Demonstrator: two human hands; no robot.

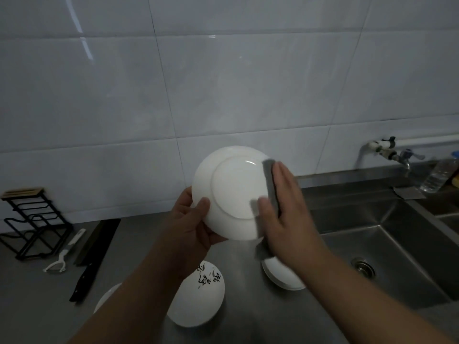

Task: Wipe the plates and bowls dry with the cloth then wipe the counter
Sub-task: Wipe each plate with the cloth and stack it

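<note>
Round white ceramic plate point(231, 192), underside to camera, held above the grey steel worktop point(248, 306): left hand point(191, 219) grips its rim; right hand point(285, 207), fingers straight, presses a grey cloth point(269, 180) on it. Beneath: printed white bowl point(198, 296), stacked white dishes point(280, 274) partly hidden by the forearm. Left: black wire rack point(34, 219), black-handled knife point(92, 256), white peeler point(64, 254). Right: steel sink point(397, 244).

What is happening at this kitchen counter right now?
A person is drying dishes. The left hand grips a white plate by its rim, underside facing the camera, while the right hand presses a grey cloth flat against it. An upturned bowl and more white dishes sit on the steel counter below.
</note>
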